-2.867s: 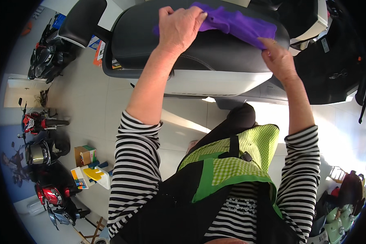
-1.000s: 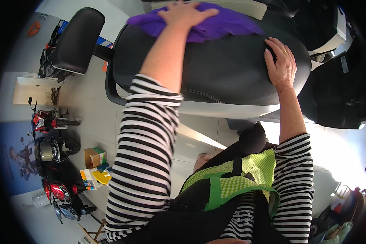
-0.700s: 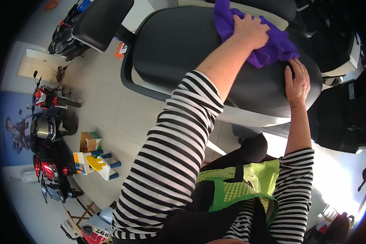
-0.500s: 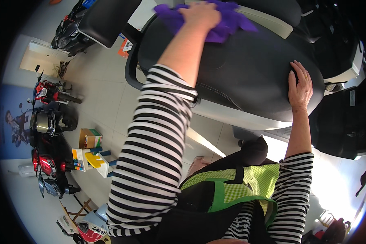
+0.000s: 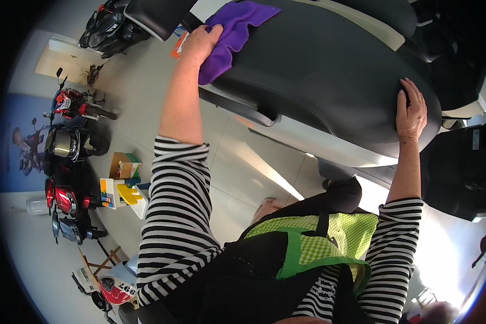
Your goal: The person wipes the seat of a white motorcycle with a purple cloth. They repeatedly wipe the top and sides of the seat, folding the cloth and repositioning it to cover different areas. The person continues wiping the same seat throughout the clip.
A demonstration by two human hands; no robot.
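A long black scooter seat (image 5: 308, 75) with a stitched seam stretches across the upper part of the view. At its left end my left hand (image 5: 202, 44) is closed on a purple cloth (image 5: 237, 27), which drapes over the seat's edge and hangs partly down its side. My right hand (image 5: 411, 112) lies flat on the seat's right end, fingers stretched out and holding nothing. Below the seat runs the scooter's pale body panel (image 5: 308, 140), with a black grab handle (image 5: 243, 108) beside the cloth.
A black padded backrest (image 5: 159, 13) rises past the seat's left end. Several parked motorbikes (image 5: 67, 143) line the left wall, near a cardboard box (image 5: 125, 166) and a small white-and-yellow stand (image 5: 128, 195). More dark scooters (image 5: 459, 167) stand close on the right.
My left hand has moved left and toward me with the purple cloth, from the seat's top to its left edge. My right hand stays resting on the seat.
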